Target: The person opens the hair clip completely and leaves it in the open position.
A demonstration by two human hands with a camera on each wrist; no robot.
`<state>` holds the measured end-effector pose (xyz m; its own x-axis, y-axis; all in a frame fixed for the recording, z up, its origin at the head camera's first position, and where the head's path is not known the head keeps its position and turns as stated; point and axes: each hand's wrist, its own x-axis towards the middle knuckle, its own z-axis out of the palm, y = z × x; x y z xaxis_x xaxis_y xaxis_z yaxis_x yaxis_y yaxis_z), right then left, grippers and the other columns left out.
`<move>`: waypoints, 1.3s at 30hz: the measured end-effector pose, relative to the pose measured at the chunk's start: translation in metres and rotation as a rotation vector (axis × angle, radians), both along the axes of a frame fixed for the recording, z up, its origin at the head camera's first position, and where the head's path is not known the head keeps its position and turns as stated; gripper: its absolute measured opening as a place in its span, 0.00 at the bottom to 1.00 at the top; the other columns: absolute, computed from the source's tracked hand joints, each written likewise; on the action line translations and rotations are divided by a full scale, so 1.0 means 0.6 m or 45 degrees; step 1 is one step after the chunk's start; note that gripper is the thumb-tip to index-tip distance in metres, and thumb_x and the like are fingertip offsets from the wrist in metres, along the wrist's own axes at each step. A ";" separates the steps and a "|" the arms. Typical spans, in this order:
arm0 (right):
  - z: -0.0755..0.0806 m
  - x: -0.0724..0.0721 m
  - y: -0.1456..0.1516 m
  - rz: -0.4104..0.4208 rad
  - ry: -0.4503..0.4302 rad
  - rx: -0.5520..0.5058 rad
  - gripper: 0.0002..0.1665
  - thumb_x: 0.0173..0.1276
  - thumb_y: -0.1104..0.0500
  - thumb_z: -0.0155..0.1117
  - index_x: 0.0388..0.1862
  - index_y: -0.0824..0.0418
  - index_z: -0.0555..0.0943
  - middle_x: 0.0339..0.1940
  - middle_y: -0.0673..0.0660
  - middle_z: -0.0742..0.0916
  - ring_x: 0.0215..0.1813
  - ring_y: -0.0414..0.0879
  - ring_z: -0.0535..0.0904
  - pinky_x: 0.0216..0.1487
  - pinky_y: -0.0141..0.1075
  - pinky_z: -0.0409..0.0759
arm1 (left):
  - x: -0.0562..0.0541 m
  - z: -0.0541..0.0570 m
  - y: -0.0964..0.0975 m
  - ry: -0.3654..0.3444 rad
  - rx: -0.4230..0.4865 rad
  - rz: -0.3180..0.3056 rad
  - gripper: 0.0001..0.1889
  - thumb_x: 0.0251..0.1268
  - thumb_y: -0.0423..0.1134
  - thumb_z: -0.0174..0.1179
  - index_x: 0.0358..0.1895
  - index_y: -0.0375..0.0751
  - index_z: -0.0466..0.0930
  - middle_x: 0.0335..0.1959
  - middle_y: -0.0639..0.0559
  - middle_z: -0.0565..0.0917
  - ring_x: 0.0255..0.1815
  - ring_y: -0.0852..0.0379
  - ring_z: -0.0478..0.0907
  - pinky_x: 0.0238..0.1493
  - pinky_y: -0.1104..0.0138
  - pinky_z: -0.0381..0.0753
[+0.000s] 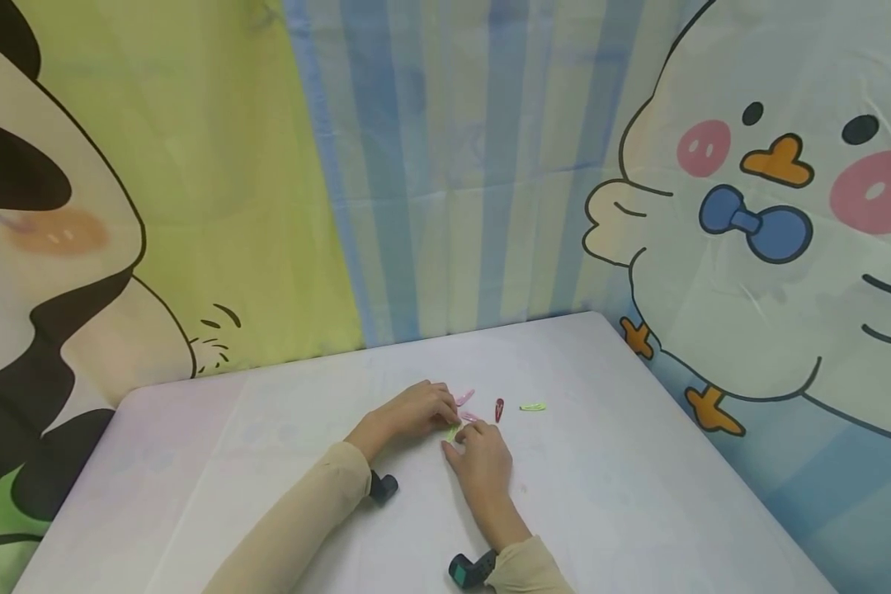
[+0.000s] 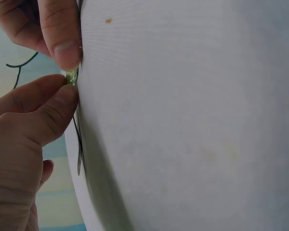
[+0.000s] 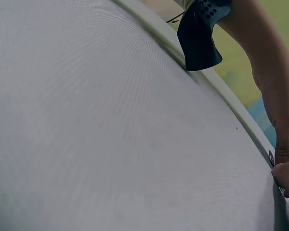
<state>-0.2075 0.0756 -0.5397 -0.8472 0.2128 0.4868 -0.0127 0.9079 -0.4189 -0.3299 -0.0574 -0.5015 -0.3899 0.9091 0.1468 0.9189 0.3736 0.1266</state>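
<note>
A light-green snap hair clip [image 1: 452, 433] lies between the two hands, low over the white table. In the left wrist view, thumb and index finger of my left hand [image 1: 414, 411] pinch the clip's green part [image 2: 72, 77], and a thin metal strip [image 2: 79, 161] sticks out below them. From the other side, my right hand [image 1: 484, 464] holds the clip, its thumb at the green end. Beyond the fingertips lie two pink hair clips, one farther back [image 1: 465, 398] and one nearer [image 1: 470, 417], partly behind the hands. Fingers cover much of the green clip.
To the right of the pink clips are a red hair clip [image 1: 499, 410] and another green hair clip [image 1: 532, 407]. Both wrists carry dark cameras, the left one [image 1: 383, 487] close to the tabletop [image 1: 624, 487]. Printed cloth curtains [image 1: 453, 165] stand behind the table.
</note>
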 end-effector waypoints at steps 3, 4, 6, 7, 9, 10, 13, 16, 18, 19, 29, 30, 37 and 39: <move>-0.001 0.000 0.002 0.001 -0.001 0.000 0.15 0.45 0.45 0.78 0.24 0.53 0.85 0.33 0.48 0.85 0.37 0.47 0.80 0.33 0.38 0.77 | 0.000 0.001 0.000 0.019 0.012 -0.013 0.09 0.57 0.40 0.67 0.41 0.56 0.88 0.39 0.65 0.85 0.45 0.65 0.76 0.42 0.71 0.70; -0.002 0.000 0.003 0.000 -0.004 0.004 0.15 0.45 0.45 0.78 0.24 0.53 0.85 0.33 0.48 0.85 0.37 0.47 0.80 0.33 0.38 0.77 | 0.000 0.001 0.000 0.020 0.014 -0.014 0.09 0.57 0.40 0.67 0.41 0.56 0.88 0.39 0.65 0.86 0.45 0.65 0.76 0.42 0.70 0.70; -0.003 0.000 0.004 0.000 -0.005 0.012 0.14 0.46 0.45 0.78 0.25 0.52 0.86 0.34 0.47 0.85 0.37 0.46 0.80 0.33 0.38 0.77 | -0.001 0.001 0.001 0.017 0.015 -0.010 0.09 0.57 0.40 0.67 0.40 0.56 0.88 0.39 0.65 0.86 0.45 0.65 0.76 0.42 0.70 0.70; -0.003 0.000 0.005 0.002 -0.005 0.014 0.14 0.46 0.46 0.77 0.25 0.52 0.86 0.34 0.47 0.85 0.37 0.46 0.80 0.33 0.38 0.77 | -0.002 0.001 0.001 0.017 0.015 -0.008 0.08 0.56 0.40 0.67 0.40 0.56 0.88 0.39 0.65 0.86 0.45 0.65 0.76 0.42 0.70 0.70; -0.003 -0.001 0.005 0.004 -0.008 0.019 0.13 0.46 0.46 0.77 0.26 0.52 0.86 0.35 0.47 0.86 0.38 0.46 0.80 0.33 0.38 0.77 | -0.003 0.000 0.001 0.022 0.012 -0.004 0.08 0.56 0.40 0.68 0.39 0.57 0.88 0.38 0.66 0.85 0.45 0.65 0.76 0.42 0.70 0.69; -0.003 0.000 0.006 0.007 -0.007 0.023 0.13 0.47 0.46 0.77 0.26 0.51 0.86 0.35 0.47 0.86 0.38 0.46 0.80 0.33 0.38 0.78 | -0.004 0.000 0.001 0.027 0.011 -0.004 0.08 0.56 0.40 0.68 0.39 0.57 0.88 0.38 0.66 0.85 0.44 0.65 0.76 0.41 0.70 0.69; -0.002 0.001 0.006 0.021 -0.015 0.031 0.12 0.48 0.47 0.77 0.27 0.51 0.87 0.35 0.47 0.86 0.38 0.45 0.80 0.34 0.37 0.78 | -0.005 -0.001 0.000 0.032 0.004 0.001 0.07 0.55 0.40 0.68 0.37 0.57 0.88 0.37 0.67 0.85 0.44 0.66 0.76 0.40 0.70 0.68; 0.000 0.003 0.007 0.035 -0.029 0.047 0.11 0.49 0.47 0.76 0.27 0.50 0.87 0.34 0.47 0.86 0.38 0.44 0.80 0.33 0.37 0.79 | -0.005 -0.002 -0.001 0.030 0.002 0.007 0.07 0.55 0.40 0.68 0.37 0.57 0.88 0.36 0.67 0.85 0.43 0.65 0.76 0.40 0.70 0.68; 0.001 0.003 0.007 0.043 -0.032 0.060 0.11 0.49 0.47 0.76 0.27 0.50 0.87 0.34 0.47 0.86 0.38 0.44 0.81 0.33 0.36 0.79 | -0.005 -0.003 -0.002 0.025 0.004 0.013 0.06 0.55 0.41 0.68 0.37 0.57 0.88 0.36 0.66 0.85 0.43 0.65 0.75 0.40 0.70 0.69; 0.002 0.004 0.008 0.046 -0.032 0.066 0.10 0.49 0.47 0.76 0.27 0.50 0.87 0.34 0.47 0.86 0.38 0.44 0.81 0.33 0.36 0.80 | -0.005 -0.003 -0.003 0.028 0.007 0.012 0.06 0.55 0.41 0.68 0.37 0.56 0.88 0.36 0.66 0.85 0.42 0.65 0.75 0.40 0.70 0.69; 0.002 0.003 0.016 0.053 -0.021 0.101 0.05 0.50 0.52 0.75 0.26 0.49 0.87 0.32 0.47 0.87 0.35 0.44 0.81 0.29 0.38 0.79 | -0.005 -0.010 0.000 0.024 0.016 0.008 0.07 0.54 0.41 0.69 0.37 0.55 0.87 0.35 0.66 0.85 0.41 0.66 0.76 0.40 0.71 0.71; 0.002 0.003 0.017 0.051 -0.024 0.108 0.05 0.50 0.52 0.75 0.26 0.49 0.87 0.32 0.46 0.87 0.35 0.44 0.81 0.28 0.38 0.79 | -0.005 -0.010 0.001 0.018 0.021 0.007 0.07 0.54 0.41 0.69 0.36 0.55 0.87 0.35 0.66 0.85 0.40 0.66 0.76 0.40 0.71 0.71; 0.007 0.002 0.022 0.062 -0.028 0.141 0.03 0.50 0.54 0.74 0.24 0.48 0.86 0.32 0.45 0.87 0.35 0.45 0.81 0.28 0.40 0.78 | -0.005 -0.010 0.001 0.025 0.001 0.015 0.06 0.56 0.48 0.67 0.36 0.56 0.88 0.32 0.67 0.85 0.38 0.67 0.76 0.39 0.71 0.72; 0.009 0.001 0.024 0.070 -0.039 0.144 0.03 0.50 0.54 0.74 0.24 0.48 0.86 0.32 0.45 0.87 0.36 0.45 0.82 0.29 0.40 0.79 | -0.004 -0.008 0.000 0.025 0.001 0.019 0.06 0.58 0.49 0.66 0.36 0.56 0.88 0.32 0.67 0.85 0.38 0.67 0.76 0.39 0.71 0.72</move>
<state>-0.2071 0.0901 -0.5345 -0.8709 0.1107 0.4788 -0.0527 0.9476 -0.3149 -0.3323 -0.0574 -0.5063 -0.4001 0.9032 0.1554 0.9157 0.3869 0.1088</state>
